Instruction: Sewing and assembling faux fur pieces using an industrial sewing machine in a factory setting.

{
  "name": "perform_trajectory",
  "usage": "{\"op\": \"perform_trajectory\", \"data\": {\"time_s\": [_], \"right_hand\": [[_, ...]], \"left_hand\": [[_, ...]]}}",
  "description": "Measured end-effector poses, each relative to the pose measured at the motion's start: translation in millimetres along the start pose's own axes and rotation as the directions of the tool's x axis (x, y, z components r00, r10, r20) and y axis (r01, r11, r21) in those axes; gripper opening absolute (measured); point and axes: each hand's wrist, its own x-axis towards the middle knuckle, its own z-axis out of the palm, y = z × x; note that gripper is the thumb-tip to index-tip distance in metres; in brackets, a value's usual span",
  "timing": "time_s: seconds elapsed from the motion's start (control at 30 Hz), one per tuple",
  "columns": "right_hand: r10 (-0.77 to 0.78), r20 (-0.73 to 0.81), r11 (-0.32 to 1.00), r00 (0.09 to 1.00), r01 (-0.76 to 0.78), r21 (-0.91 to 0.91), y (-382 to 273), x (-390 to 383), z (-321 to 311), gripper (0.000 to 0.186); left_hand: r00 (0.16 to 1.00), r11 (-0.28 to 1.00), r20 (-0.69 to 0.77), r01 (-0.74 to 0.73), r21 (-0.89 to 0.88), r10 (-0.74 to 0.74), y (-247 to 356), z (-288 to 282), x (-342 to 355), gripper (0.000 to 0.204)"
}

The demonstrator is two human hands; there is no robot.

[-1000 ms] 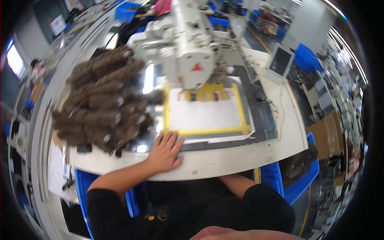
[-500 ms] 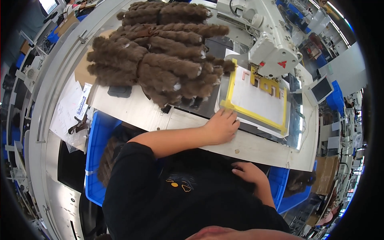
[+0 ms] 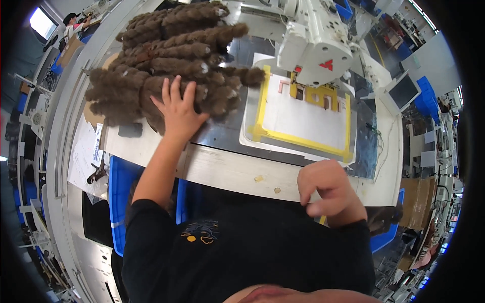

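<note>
My left hand [image 3: 177, 111] lies with spread fingers on a pile of brown fluffy fur pieces [image 3: 197, 55], tied in bundles at the left of the table. It presses on the near bundle and does not grip it. My right hand [image 3: 328, 189] hovers over the table's front edge with its fingers curled in, and I see nothing in it. Beyond that hand sits a flat white template [image 3: 303, 126] edged with yellow tape. A yellow cut-out plate [image 3: 318, 101] rests on its far part, under the head of a white sewing machine [image 3: 323, 55].
Blue bins [image 3: 117, 202] stand below the table's front edge, to the left and right of me. A small screen [image 3: 404, 90] is at the right. Papers [image 3: 83, 151] lie at the left, and a cardboard box [image 3: 420, 202] stands at the right. Another person [image 3: 76, 25] sits far off at the left.
My left hand has gone from the template's near corner to the fur pile, and its fingers have spread. My right hand has risen from my lap to the table edge. The view has shifted.
</note>
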Motion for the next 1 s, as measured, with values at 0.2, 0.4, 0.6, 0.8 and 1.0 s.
{"op": "perform_trajectory", "data": {"time_s": [0.2, 0.4, 0.6, 0.8, 1.0], "right_hand": [[-0.472, 0.163, 0.813, 0.866, 0.356, 0.461, -21, 31, -9, 0.046], [-0.518, 0.065, 0.687, 0.853, 0.37, 0.626, -2, -3, -21, 0.061], [-0.429, 0.092, 0.746, 0.898, 0.295, 0.596, 17, -32, -47, 0.051], [-0.546, 0.088, 0.68, 0.833, 0.38, 0.627, 20, -17, -55, 0.048], [-0.077, 0.0, 0.982, 0.997, 0.076, 0.17, 70, -6, -57, 0.027]], "left_hand": [[0.999, 0.998, -0.043, -0.023, 0.052, 0.026, -25, 15, 42, 0.091], [0.984, 0.992, -0.13, -0.116, 0.052, 0.122, -52, 34, 68, 0.087], [0.97, 0.972, -0.128, -0.19, 0.14, 0.208, -27, 15, 84, 0.084], [0.902, 0.905, -0.1, -0.405, 0.131, 0.419, 92, 20, 95, 0.052], [0.949, 0.953, 0.109, -0.302, 0.032, 0.297, 120, 136, 124, 0.027]]}}
